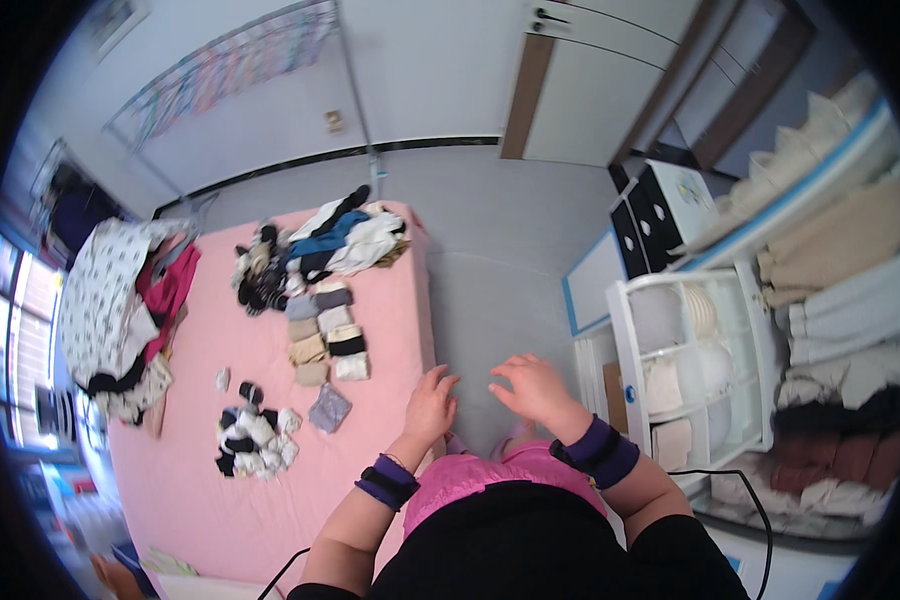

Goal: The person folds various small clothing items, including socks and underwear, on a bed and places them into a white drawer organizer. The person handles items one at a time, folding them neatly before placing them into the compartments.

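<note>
My left hand [430,405] is held in the air by the right edge of the pink-covered bed [195,517], fingers apart and holding nothing. Over the grey floor, my right hand [532,388] is also empty, its fingers bent and spread. Nearest to my left hand on the bed lies a folded grey cloth [329,409]. Two columns of folded clothes [309,350] lie beyond it, with a heap of black and white socks [257,442] to the left. Loose garments [322,244] are piled at the bed's far end. To my right, an open white drawer [750,360] holds folded pieces in compartments.
Clothes and a patterned white cloth [105,300] are heaped on the bed's left side. Shelves of folded clothes [847,255] stand at right, near a black-fronted drawer cabinet [649,217]. A drying rack [349,75] stands by the wall, left of a white door [600,97].
</note>
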`<state>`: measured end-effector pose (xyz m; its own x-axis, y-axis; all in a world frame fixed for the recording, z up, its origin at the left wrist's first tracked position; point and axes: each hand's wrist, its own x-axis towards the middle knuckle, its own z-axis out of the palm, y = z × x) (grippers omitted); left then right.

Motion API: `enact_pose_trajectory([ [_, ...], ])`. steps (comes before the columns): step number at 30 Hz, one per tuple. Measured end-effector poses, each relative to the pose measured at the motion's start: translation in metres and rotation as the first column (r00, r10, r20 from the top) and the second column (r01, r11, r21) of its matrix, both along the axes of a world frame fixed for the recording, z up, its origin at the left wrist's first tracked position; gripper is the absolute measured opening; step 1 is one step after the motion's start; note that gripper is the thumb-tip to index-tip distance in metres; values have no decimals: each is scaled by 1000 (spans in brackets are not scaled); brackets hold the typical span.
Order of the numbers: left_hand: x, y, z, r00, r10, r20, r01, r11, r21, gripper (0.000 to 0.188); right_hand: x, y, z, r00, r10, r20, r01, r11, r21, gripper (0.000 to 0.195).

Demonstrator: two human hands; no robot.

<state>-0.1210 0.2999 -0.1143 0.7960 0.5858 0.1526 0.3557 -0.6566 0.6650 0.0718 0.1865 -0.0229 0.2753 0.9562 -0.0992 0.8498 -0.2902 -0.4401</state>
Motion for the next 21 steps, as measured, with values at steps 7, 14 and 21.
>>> enact_pose_trajectory([
  [7,-96,3,-20,928,369,-44,-371,922,-110,39,-64,70,-20,954,293,-67,-298,949,-100,30],
  [14,-162,-15,-52,788,612,-62,-609,763,-217,47,-107,124,-71,852,500,-152,-517,849,-105,29],
  [21,-214,-14,-84,617,759,-207,-783,567,-256,49,-145,180,-143,746,561,-359,-633,765,-120,31],
])
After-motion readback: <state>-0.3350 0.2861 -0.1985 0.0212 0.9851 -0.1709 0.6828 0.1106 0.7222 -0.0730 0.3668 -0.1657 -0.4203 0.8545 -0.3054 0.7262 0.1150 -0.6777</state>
